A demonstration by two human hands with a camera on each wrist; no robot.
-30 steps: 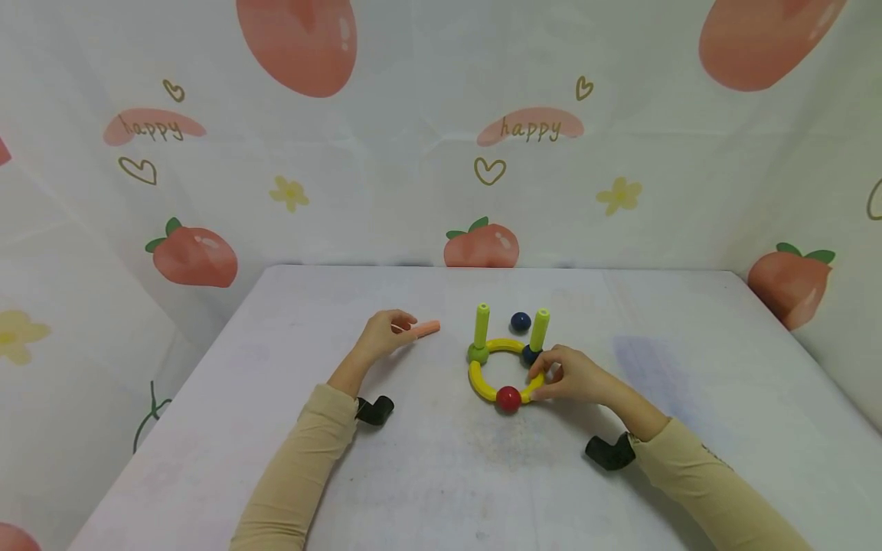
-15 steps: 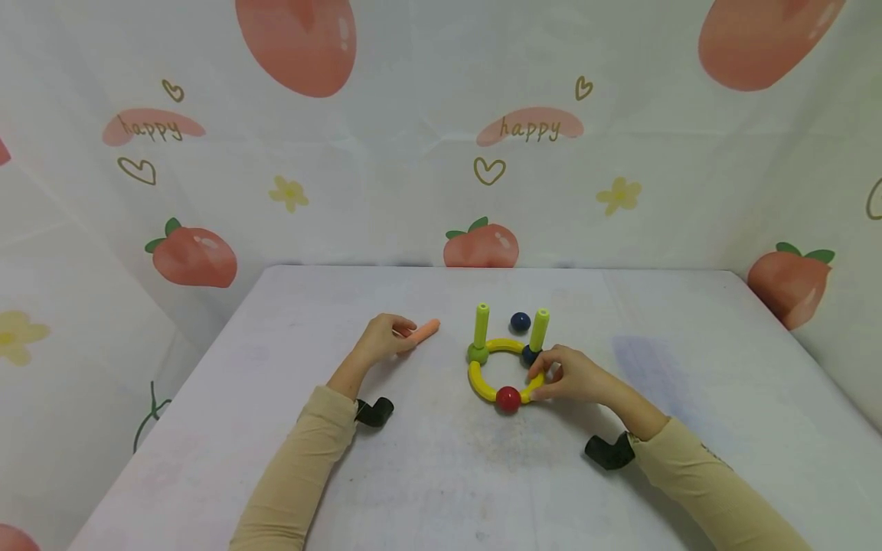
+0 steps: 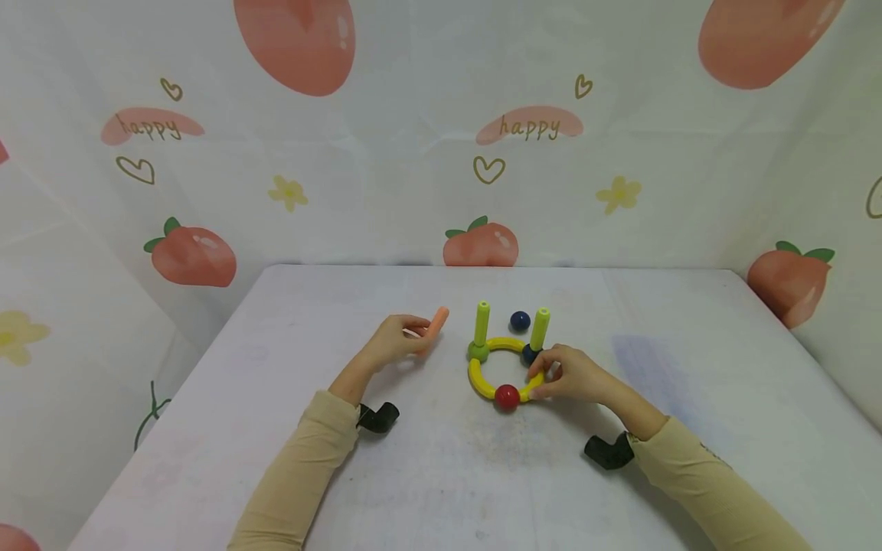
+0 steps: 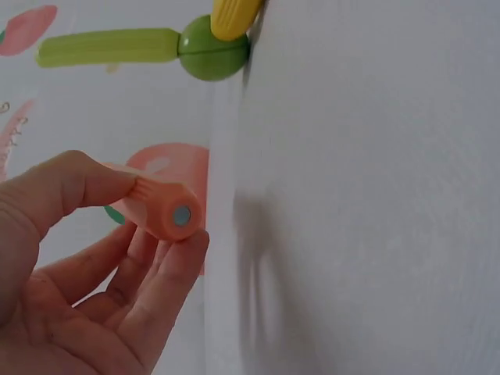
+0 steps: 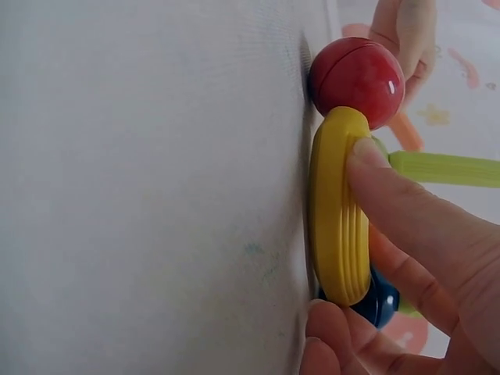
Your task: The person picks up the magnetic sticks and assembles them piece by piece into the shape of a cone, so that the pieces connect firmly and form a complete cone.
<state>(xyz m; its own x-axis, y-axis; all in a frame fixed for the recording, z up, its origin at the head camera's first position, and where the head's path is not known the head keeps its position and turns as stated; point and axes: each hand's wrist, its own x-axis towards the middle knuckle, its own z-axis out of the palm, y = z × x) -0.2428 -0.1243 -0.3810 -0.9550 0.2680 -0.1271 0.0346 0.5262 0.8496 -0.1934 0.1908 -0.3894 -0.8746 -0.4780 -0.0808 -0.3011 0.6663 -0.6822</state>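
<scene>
My left hand (image 3: 398,339) pinches an orange magnetic rod (image 3: 437,324) off the table, tilted up; in the left wrist view its grey metal end (image 4: 181,216) shows. To the right lies a ring of curved yellow rods (image 3: 476,380), joined by a green ball (image 3: 478,351), a dark blue ball (image 3: 530,355) and a red ball (image 3: 507,397). Lime rods stand upright on the green ball (image 3: 481,325) and the blue one (image 3: 540,329). My right hand (image 3: 577,374) pinches the ring's right curved rod (image 5: 341,207), between the red and blue balls.
A loose dark blue ball (image 3: 520,321) lies just behind the ring. The white table (image 3: 441,474) ends at the back against a printed cloth (image 3: 386,168). Black wrist pieces (image 3: 609,452) stick out from both sleeves.
The left hand has lifted the orange rod and swung it from lying nearly flat to a steep tilt, moving slightly right. The right hand and the ring have stayed in place.
</scene>
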